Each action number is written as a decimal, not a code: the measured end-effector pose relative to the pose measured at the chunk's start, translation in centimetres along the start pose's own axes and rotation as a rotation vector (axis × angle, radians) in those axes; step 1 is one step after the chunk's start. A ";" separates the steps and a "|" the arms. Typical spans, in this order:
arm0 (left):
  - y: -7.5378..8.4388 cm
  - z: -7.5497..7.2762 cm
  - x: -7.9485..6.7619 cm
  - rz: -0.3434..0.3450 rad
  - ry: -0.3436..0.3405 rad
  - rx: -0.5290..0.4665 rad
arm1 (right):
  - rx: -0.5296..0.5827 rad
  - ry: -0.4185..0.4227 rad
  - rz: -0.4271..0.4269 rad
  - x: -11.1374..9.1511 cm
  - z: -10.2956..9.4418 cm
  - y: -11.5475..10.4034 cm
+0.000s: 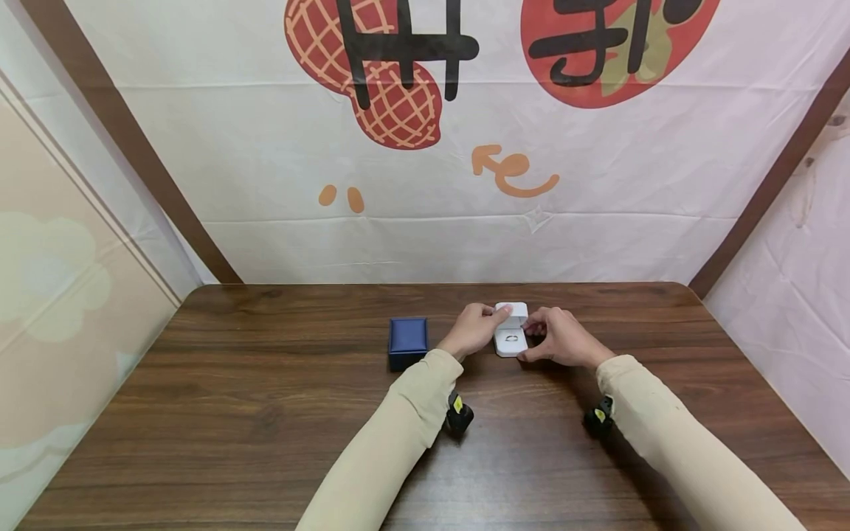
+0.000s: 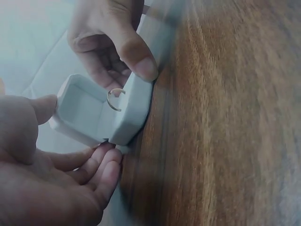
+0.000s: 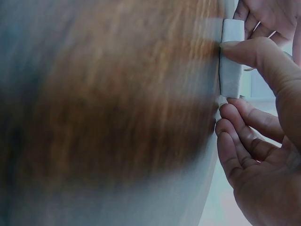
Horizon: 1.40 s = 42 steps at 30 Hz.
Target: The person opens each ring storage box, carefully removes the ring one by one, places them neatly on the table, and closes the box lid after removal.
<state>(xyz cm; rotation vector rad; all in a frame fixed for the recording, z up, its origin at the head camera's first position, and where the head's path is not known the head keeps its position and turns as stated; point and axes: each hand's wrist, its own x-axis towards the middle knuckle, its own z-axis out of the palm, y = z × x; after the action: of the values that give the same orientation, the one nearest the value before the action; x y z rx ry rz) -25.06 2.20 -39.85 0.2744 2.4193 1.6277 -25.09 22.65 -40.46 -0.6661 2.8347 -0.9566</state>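
A white ring box (image 1: 502,349) stands with its lid (image 1: 521,310) raised on the table, between both hands. Set upright in its base is a thin gold-coloured ring (image 2: 108,100). My left hand (image 1: 471,329) holds the lid, thumb at the lid's rim and fingers behind near the hinge. From the right, my right hand (image 1: 563,339) grips the base, its thumb (image 3: 251,51) on the front side and its fingers towards the back. In the right wrist view the base (image 3: 231,77) shows edge-on, and the lid is mostly hidden.
A closed dark blue box (image 1: 408,337) sits just left of my left hand. The brown wooden table (image 1: 265,413) ends at a printed white cloth (image 1: 279,251) along its far edge. Each wrist carries a small black camera.
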 end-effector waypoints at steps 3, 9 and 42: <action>0.1 -0.2 -0.3 0.008 0.053 0.036 | -0.003 -0.003 -0.001 0.1 0.0 0.0; 0.0 -0.8 -1.3 0.103 0.149 0.126 | -0.013 -0.001 0.000 -0.1 -0.2 -0.1; -0.9 1.9 -1.2 0.247 0.229 0.382 | -0.023 0.010 -0.007 0.0 0.0 0.0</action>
<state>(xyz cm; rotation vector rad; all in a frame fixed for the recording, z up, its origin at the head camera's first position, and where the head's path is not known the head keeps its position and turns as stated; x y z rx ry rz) -23.37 3.20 -41.26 0.4886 2.9718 1.3312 -25.10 22.61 -40.45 -0.6761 2.8582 -0.9321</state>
